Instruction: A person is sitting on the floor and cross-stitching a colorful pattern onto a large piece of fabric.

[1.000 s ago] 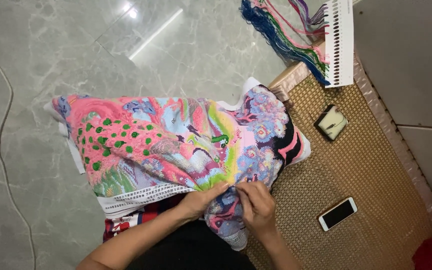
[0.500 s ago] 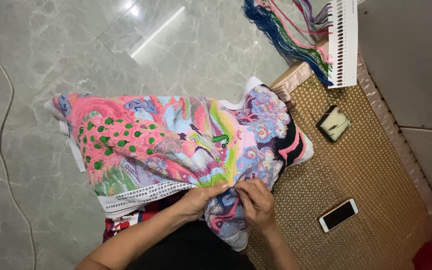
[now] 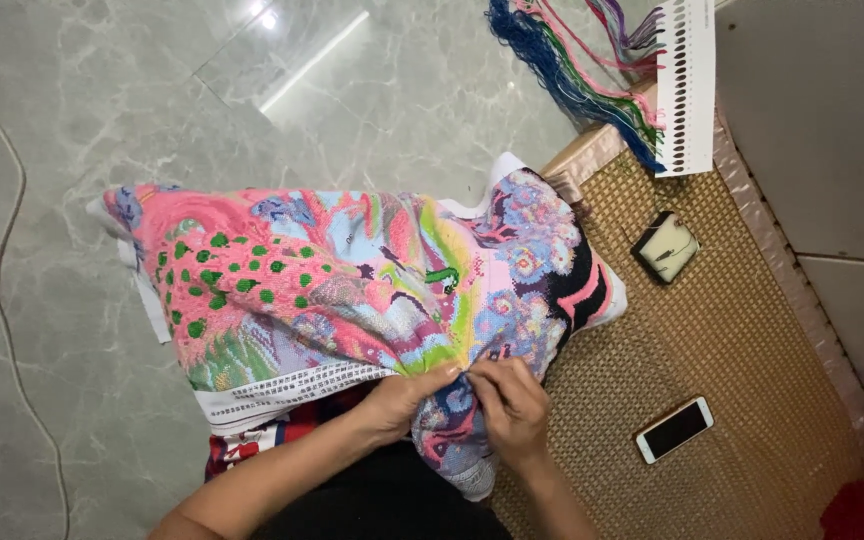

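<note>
A large, brightly coloured cross-stitch cloth (image 3: pixel 352 280), pink with green dots, blue and yellow patches, lies bunched over my lap and the floor. My left hand (image 3: pixel 402 398) pinches the cloth's near edge from the left. My right hand (image 3: pixel 512 400) pinches the same fold from the right, fingertips almost touching the left hand's. Any needle between the fingers is too small to see.
A woven mat (image 3: pixel 732 350) on the right carries a white phone (image 3: pixel 674 429) and a small dark box (image 3: pixel 666 247). A white thread card with blue, green and pink floss (image 3: pixel 652 70) sits at the top. Grey marble floor (image 3: pixel 152 100) lies left, with a thin cable (image 3: pixel 7 260).
The view has drifted slightly. Both hands stay at the same fold of cloth, with only small finger movement.
</note>
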